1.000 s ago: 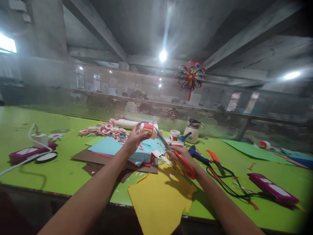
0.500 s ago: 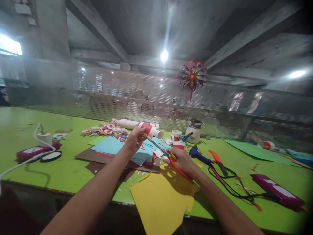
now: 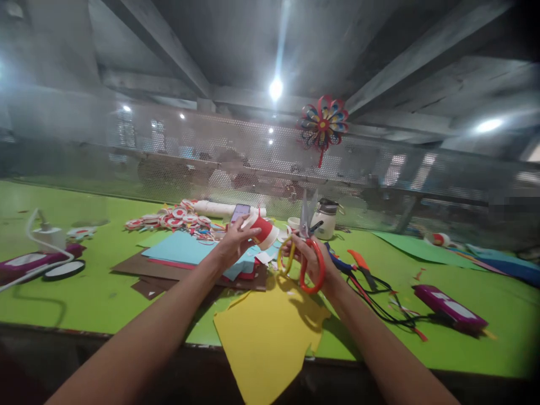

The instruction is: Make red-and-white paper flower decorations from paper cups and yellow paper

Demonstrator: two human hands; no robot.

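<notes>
My left hand (image 3: pixel 236 241) grips a red and white paper cup (image 3: pixel 265 232), tilted on its side above the sheets. Just right of it, my right hand (image 3: pixel 309 257) is closed on scissors (image 3: pixel 303 233) with one red and one yellow handle, their parted blades pointing up. Under the hands lies a yellow sheet (image 3: pixel 274 337) that hangs over the table's front edge. Light blue sheets (image 3: pixel 181 249) rest on brown ones (image 3: pixel 147 269) to the left. A phone (image 3: pixel 240 212) shows behind the cup.
Red and white paper discs (image 3: pixel 179 212) are heaped back left, by a white roll (image 3: pixel 215 208). A jug (image 3: pixel 325 218) stands behind the scissors. Rightward lie a blue glue gun (image 3: pixel 340 264), an orange-handled knife (image 3: pixel 360 264), cables and a purple power strip (image 3: pixel 449 308).
The scissors have swung from pointing at the cup to pointing upward, away from it. The cup has turned in my left hand. The view has shifted right, and the phone now shows.
</notes>
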